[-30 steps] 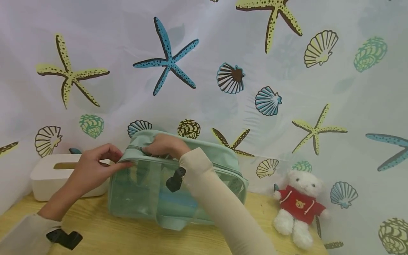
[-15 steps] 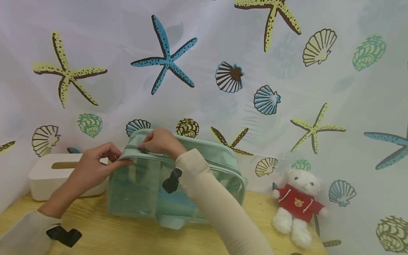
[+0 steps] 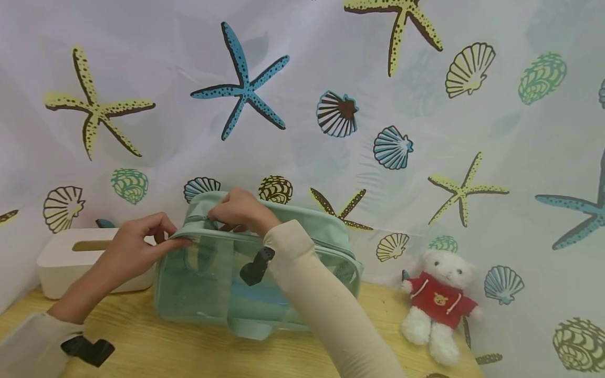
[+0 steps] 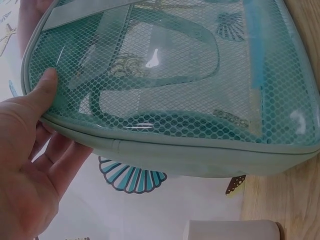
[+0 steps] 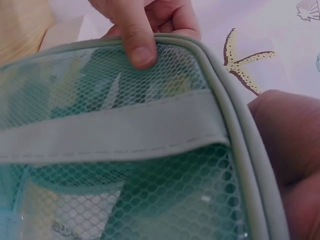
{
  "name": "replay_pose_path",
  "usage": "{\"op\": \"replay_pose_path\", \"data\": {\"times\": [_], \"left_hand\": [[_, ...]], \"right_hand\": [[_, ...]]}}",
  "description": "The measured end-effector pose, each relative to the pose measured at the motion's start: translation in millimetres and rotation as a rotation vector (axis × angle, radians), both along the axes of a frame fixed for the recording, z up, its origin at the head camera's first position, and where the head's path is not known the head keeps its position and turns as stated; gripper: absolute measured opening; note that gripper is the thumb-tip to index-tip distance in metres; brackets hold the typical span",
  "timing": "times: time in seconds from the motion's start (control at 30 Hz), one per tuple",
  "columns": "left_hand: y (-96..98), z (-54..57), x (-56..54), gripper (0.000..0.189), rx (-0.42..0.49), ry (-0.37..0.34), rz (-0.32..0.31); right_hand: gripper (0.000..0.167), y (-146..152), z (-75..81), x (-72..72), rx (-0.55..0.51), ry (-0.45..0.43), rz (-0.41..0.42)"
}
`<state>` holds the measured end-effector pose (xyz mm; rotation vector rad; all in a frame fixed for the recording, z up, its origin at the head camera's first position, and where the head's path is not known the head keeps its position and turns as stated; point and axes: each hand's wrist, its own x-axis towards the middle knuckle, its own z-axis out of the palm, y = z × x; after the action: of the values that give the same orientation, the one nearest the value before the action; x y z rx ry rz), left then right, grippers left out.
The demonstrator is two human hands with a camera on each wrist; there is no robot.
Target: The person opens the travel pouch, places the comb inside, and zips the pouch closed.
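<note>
A pale green see-through zip bag stands on the wooden table, its strap handle hanging down the front. My left hand pinches its upper left corner, thumb on the mesh side and fingers behind in the left wrist view. At the top left of the bag, my right hand is curled at the zipper and appears to pinch the zipper pull, mostly hidden by the fingers. Through the bag's clear side something blue shows near the bottom.
To the left stands a white box with a slot on top, partly behind my left arm. A white teddy bear in a red hoodie sits at the right. Behind everything hangs a curtain printed with starfish and shells.
My right hand has lifted from lower in the bag's opening to the zipper at the left, then shifted slightly. My left hand keeps its hold on the corner.
</note>
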<state>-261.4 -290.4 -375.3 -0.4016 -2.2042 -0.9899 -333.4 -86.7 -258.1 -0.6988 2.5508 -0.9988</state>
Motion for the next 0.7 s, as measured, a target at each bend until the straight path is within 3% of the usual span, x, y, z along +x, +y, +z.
{"op": "replay_pose_path", "data": {"times": [0.17, 0.43, 0.6, 0.7], "left_hand": [[-1.7, 0.7, 2.0, 0.025, -0.020, 0.010, -0.018], [-3.4, -1.9, 2.2, 0.026, -0.009, -0.005, -0.017], [-9.6, -2.8, 0.2, 0.004, 0.037, -0.079, -0.042], [-12.3, 2.9, -5.2, 0.017, 0.068, -0.126, -0.043]], "right_hand": [[0.051, -2, -0.7, -1.9, -0.011, -0.059, -0.015], [0.052, -2, -1.4, -1.0, -0.024, -0.067, -0.008], [0.044, -1, 0.0, -1.3, -0.037, -0.092, 0.001], [0.035, -2, 1.0, -2.8, -0.054, -0.105, -0.006]]}}
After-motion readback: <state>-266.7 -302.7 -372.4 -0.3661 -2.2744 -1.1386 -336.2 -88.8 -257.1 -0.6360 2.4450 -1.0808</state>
